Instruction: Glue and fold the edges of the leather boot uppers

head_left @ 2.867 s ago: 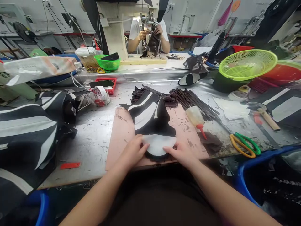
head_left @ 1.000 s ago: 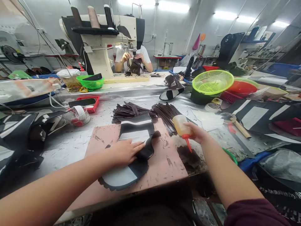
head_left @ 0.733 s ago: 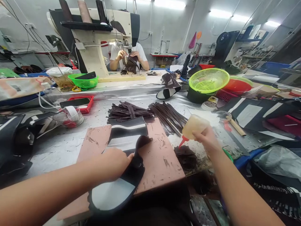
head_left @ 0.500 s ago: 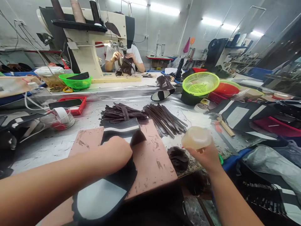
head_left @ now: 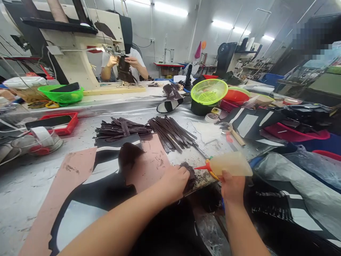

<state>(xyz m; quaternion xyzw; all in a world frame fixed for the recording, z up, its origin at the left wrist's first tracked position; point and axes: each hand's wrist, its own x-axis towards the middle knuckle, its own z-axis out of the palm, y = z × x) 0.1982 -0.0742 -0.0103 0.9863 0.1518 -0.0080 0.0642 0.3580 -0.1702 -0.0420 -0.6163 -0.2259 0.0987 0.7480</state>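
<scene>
One pale yellow bottle [head_left: 231,164], held nearly level, is grasped by the right hand [head_left: 232,185], its red nozzle [head_left: 204,167] pointing across toward the left hand [head_left: 177,181]. The left hand's fingers are bent down onto a small pile of dark pieces [head_left: 190,176]; whether they pinch any of it or only press on it, I cannot tell. The nozzle's tip is right at the pile, though contact is unclear. Between the hands and slightly beyond, orange-handled scissors [head_left: 213,173] are partly covered by the bottle. To the left of the left hand, a large black piece with white patches [head_left: 114,188] lies over a pink board [head_left: 150,156], with the left forearm passing across its near part and a dark flap curling up on its far side. Beyond the left hand are two bundles of brown strips, a tangled bundle [head_left: 117,127] and a straighter bundle [head_left: 170,131]. Beyond the right hand lie a wooden handle [head_left: 238,138] and, farther off, a yellow-green basket [head_left: 209,92]. Translucent plastic [head_left: 282,170] is heaped to the right of the right hand.
</scene>
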